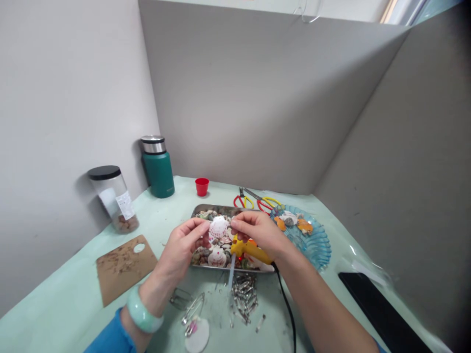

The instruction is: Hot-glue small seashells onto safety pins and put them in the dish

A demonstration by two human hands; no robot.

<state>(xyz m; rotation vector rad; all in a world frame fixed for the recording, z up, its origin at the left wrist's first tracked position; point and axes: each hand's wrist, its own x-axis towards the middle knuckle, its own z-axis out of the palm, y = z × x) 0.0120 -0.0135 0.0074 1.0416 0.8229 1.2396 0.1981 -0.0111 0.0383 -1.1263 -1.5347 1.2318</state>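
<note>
My left hand (184, 242) and my right hand (259, 233) face each other over a metal tray (235, 270). Between their pinched fingertips is a white scallop shell (219, 226) with pink speckles, its edges at both thumbs. The tray holds many shells, among them another pale scallop shell (217, 256) with reddish marks. Just below my right hand lies a yellow glue gun (253, 251), resting across the tray, with a translucent glue stick (231, 272) protruding from it and a black cord (289, 304) trailing toward me.
Small metal pin backs (245, 296) are heaped before the tray. Nearer stand a wire stand (193, 308) and a white disc (197, 337). Around lie a cardboard piece (123, 269), jar (114, 196), green flask (159, 171), red cup (202, 187), scissors (267, 203) and blue glass plate (318, 250).
</note>
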